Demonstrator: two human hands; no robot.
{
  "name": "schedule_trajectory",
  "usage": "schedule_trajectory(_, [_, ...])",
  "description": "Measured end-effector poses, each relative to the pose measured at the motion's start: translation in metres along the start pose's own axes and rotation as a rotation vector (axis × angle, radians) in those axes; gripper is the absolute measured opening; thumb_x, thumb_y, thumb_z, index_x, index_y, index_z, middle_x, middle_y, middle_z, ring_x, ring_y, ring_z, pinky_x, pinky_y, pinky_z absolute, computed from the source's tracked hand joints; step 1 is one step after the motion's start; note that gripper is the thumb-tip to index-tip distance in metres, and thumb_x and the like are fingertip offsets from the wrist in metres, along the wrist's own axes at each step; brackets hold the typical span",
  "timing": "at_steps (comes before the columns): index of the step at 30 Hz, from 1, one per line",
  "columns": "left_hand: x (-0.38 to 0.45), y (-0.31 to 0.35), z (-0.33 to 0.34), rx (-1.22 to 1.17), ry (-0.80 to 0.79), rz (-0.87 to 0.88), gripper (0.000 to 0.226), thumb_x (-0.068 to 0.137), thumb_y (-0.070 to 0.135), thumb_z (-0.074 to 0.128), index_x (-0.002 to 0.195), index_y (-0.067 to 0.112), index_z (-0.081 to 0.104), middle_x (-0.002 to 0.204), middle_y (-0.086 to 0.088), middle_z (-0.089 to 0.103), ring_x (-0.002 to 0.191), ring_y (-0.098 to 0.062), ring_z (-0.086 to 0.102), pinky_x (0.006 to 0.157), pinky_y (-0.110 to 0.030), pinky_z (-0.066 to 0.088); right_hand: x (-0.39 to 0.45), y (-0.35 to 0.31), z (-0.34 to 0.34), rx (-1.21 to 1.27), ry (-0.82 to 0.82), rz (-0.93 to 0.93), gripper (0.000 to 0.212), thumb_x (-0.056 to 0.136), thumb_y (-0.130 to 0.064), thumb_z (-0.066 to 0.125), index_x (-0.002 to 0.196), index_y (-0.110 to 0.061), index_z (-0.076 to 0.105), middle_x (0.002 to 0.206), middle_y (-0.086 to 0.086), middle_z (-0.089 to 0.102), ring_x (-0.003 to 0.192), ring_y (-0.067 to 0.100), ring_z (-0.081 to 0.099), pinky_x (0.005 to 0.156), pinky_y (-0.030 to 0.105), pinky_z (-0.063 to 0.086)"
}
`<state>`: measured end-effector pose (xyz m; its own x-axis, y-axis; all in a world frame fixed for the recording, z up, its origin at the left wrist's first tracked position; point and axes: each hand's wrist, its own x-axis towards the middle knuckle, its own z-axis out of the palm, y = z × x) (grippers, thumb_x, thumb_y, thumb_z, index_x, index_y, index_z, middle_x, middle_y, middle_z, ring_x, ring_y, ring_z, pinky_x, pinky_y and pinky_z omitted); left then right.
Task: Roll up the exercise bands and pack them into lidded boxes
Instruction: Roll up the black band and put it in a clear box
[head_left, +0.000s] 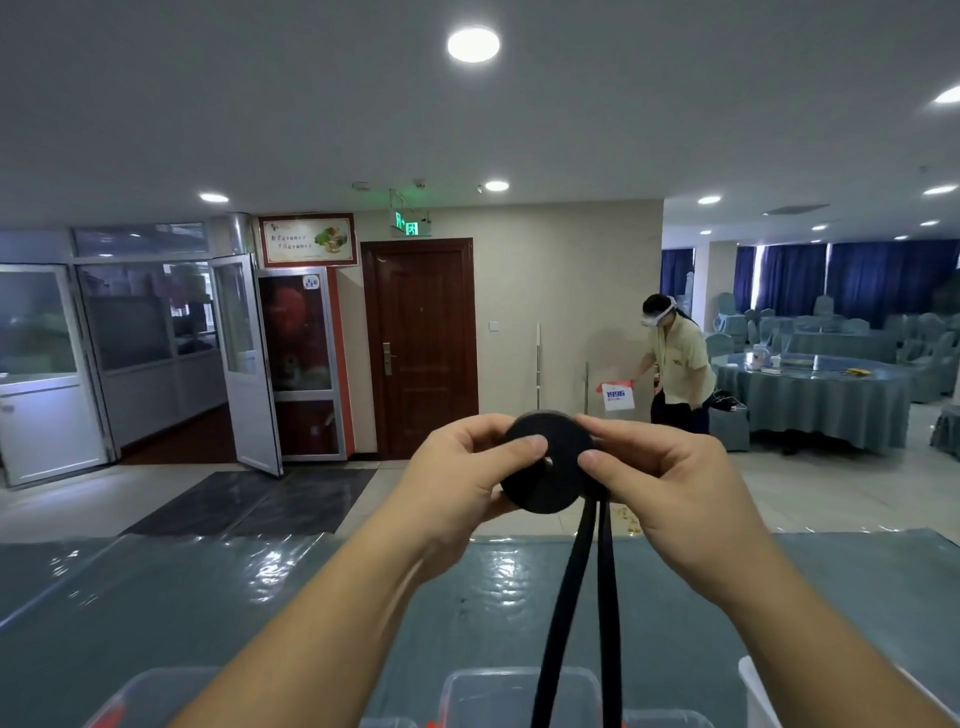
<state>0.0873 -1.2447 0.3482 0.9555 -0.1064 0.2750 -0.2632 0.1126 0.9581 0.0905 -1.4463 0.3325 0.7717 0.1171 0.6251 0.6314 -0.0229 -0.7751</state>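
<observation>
Above the table: a person's two bare hands hold a black exercise band (545, 462) in mid-air, most of it wound into a flat disc.
Left hand (457, 467): fingers curl behind the roll, thumb pressed on its near face beside the small centre hole.
Right hand (670, 488): thumb pinches the roll's right side against fingers curled behind it.
Loose end: two black strands (582, 597) hang from the roll's lower right edge, straight down past the bottom of the view.
Table (208, 597): covered in grey-green cloth under a shiny clear sheet.
Boxes: a clear plastic box (519, 686) stands at the near edge behind the strands; another clear box (156, 691) sits to its left, only partly in view.
Background: a dark wooden door (421, 348), glass doors to the left, and a second person (675, 364) in a headset bending beside a round clothed dining table (821, 400).
</observation>
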Motion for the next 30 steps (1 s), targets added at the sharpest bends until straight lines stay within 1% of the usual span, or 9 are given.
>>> schedule_trajectory(4, [0.002,0.01,-0.01,0.334,-0.093,0.032,0.011,0.091,0.017,0.078,0.101,0.018,0.081,0.103,-0.011,0.079,0.105,-0.03,0.075,0.093,-0.045,0.058,0.005,-0.006,-0.006,-0.159,-0.129,0.023,0.035,0.093,-0.003,0.073,0.115,-0.03,0.079,0.105,-0.011,0.081,0.104,0.009,0.076,0.096,0.035,0.06])
schedule_trajectory(8, [0.001,0.01,-0.006,0.063,-0.092,0.022,0.019,0.094,0.012,0.072,0.112,0.007,0.078,0.111,-0.017,0.078,0.106,-0.03,0.076,0.091,-0.041,0.062,0.004,-0.008,-0.002,-0.07,-0.008,-0.025,0.033,0.09,-0.004,0.076,0.113,-0.027,0.078,0.1,-0.007,0.082,0.099,0.011,0.078,0.09,0.033,0.062])
schedule_trajectory(11, [-0.001,0.004,-0.001,-0.03,-0.045,0.025,0.014,0.093,0.008,0.072,0.106,0.006,0.078,0.11,-0.022,0.076,0.101,-0.031,0.075,0.089,-0.039,0.063,0.001,-0.005,-0.002,0.002,0.015,-0.009,0.034,0.09,0.001,0.074,0.111,-0.025,0.079,0.099,-0.006,0.082,0.097,0.012,0.078,0.086,0.028,0.063])
schedule_trajectory(14, [0.001,0.007,-0.008,0.263,-0.077,0.07,0.012,0.091,0.009,0.076,0.103,0.01,0.079,0.102,-0.015,0.079,0.099,-0.027,0.077,0.085,-0.033,0.063,0.003,-0.004,-0.006,-0.045,-0.064,0.037,0.032,0.089,0.002,0.074,0.115,-0.017,0.079,0.102,-0.004,0.082,0.1,0.013,0.078,0.094,0.03,0.061])
schedule_trajectory(16, [0.002,0.01,-0.012,0.379,-0.102,0.086,0.013,0.091,0.011,0.078,0.103,0.012,0.079,0.099,-0.012,0.08,0.098,-0.027,0.077,0.087,-0.037,0.064,0.004,-0.005,-0.006,-0.073,-0.077,0.037,0.032,0.089,0.001,0.075,0.113,-0.019,0.079,0.102,-0.005,0.082,0.1,0.013,0.078,0.093,0.032,0.062])
schedule_trajectory(20, [0.001,0.005,-0.006,0.104,-0.039,0.089,0.018,0.092,0.004,0.073,0.11,0.002,0.076,0.106,-0.021,0.078,0.103,-0.033,0.076,0.09,-0.041,0.064,0.005,-0.003,0.0,0.006,0.089,-0.015,0.027,0.087,-0.002,0.078,0.107,-0.021,0.08,0.095,-0.003,0.083,0.093,0.014,0.079,0.085,0.029,0.064])
schedule_trajectory(23, [0.0,0.0,-0.002,-0.019,0.005,0.073,0.019,0.093,0.001,0.071,0.111,-0.003,0.073,0.11,-0.024,0.076,0.105,-0.035,0.075,0.09,-0.041,0.064,0.005,-0.002,0.0,0.04,0.107,-0.015,0.029,0.088,-0.001,0.076,0.106,-0.023,0.08,0.097,-0.005,0.083,0.095,0.011,0.078,0.084,0.023,0.062])
schedule_trajectory(28, [0.0,0.005,-0.009,0.325,-0.109,0.068,0.017,0.09,0.009,0.078,0.107,0.01,0.078,0.1,-0.014,0.08,0.1,-0.032,0.077,0.09,-0.043,0.063,0.005,-0.005,-0.003,-0.136,-0.061,0.005,0.03,0.089,-0.005,0.076,0.107,-0.029,0.08,0.098,-0.012,0.082,0.097,0.006,0.077,0.089,0.023,0.061])
schedule_trajectory(30, [0.002,0.006,-0.011,0.363,-0.115,0.082,0.016,0.089,0.012,0.08,0.105,0.012,0.08,0.098,-0.013,0.08,0.098,-0.031,0.077,0.088,-0.043,0.063,0.005,-0.006,-0.001,-0.158,-0.061,-0.012,0.03,0.089,-0.006,0.077,0.106,-0.031,0.08,0.098,-0.013,0.082,0.097,0.006,0.077,0.088,0.024,0.061])
